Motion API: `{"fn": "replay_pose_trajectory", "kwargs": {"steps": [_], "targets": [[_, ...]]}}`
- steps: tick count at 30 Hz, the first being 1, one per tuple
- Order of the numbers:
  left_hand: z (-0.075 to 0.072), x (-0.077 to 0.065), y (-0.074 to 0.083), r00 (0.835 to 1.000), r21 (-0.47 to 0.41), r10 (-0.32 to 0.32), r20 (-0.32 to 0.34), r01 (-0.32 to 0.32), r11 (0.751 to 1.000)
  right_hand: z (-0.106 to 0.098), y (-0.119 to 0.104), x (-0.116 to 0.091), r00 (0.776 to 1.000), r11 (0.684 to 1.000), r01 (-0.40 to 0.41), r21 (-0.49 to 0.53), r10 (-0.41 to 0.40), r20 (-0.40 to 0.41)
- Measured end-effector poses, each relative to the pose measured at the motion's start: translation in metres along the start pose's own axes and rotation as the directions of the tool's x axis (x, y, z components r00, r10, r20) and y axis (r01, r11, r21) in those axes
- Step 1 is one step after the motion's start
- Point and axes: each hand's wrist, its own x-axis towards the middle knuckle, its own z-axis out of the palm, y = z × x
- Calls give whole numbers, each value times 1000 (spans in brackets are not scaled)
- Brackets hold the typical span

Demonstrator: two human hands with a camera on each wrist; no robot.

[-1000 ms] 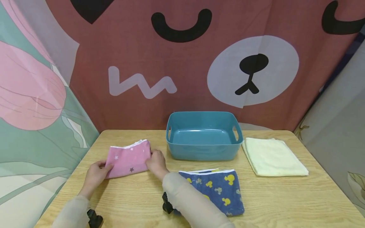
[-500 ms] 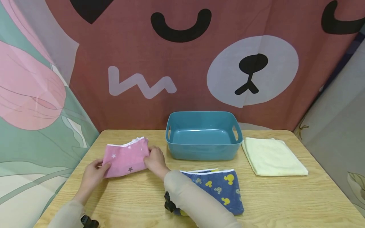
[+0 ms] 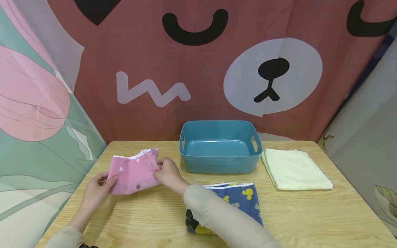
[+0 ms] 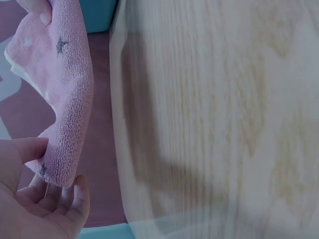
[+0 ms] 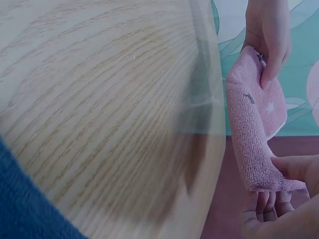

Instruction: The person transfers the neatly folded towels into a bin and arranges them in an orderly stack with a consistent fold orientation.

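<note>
A folded pink towel [image 3: 133, 174] with stars and a white hem hangs between both hands at the left of the table. My left hand [image 3: 96, 193] pinches its left end, thumb on the near face. At the other end, my right hand [image 3: 170, 175] pinches the towel's edge between thumb and fingers. In the left wrist view the towel [image 4: 75, 99] stands off the table, its shadow falling on the wood. The right wrist view shows its rounded fold [image 5: 244, 129] lowermost, with the right-hand fingers [image 5: 269, 199] under the near end.
A teal plastic basket [image 3: 221, 164] with handle holes stands at the table's back. A folded blue towel with yellow prints [image 3: 248, 201] lies in front, partly under the right sleeve [image 3: 223, 217]. A folded pale yellow towel [image 3: 296, 170] lies at the right.
Both hands have shifted slightly left with the pink towel. The towel has tilted and its top hem has buckled. The right forearm has swung right over the blue towel.
</note>
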Motion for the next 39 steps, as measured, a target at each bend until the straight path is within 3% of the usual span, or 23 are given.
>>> {"fn": "replay_pose_trajectory", "kwargs": {"steps": [11,19,32,39], "targets": [[-9,-14,9,999,-17,24,31,-24,1000,-21,-9,-15,998,998,55,12,-55,13],[-9,-25,22,999,-62,28,37,-26,998,-35,-9,-26,996,986,76,147,-81,26],[-2,-37,42,998,-173,6,70,7,985,-58,-3,-51,989,974,128,189,-139,45],[2,-38,50,990,-197,-65,126,90,976,-71,9,-62,988,965,140,222,-150,31]]}}
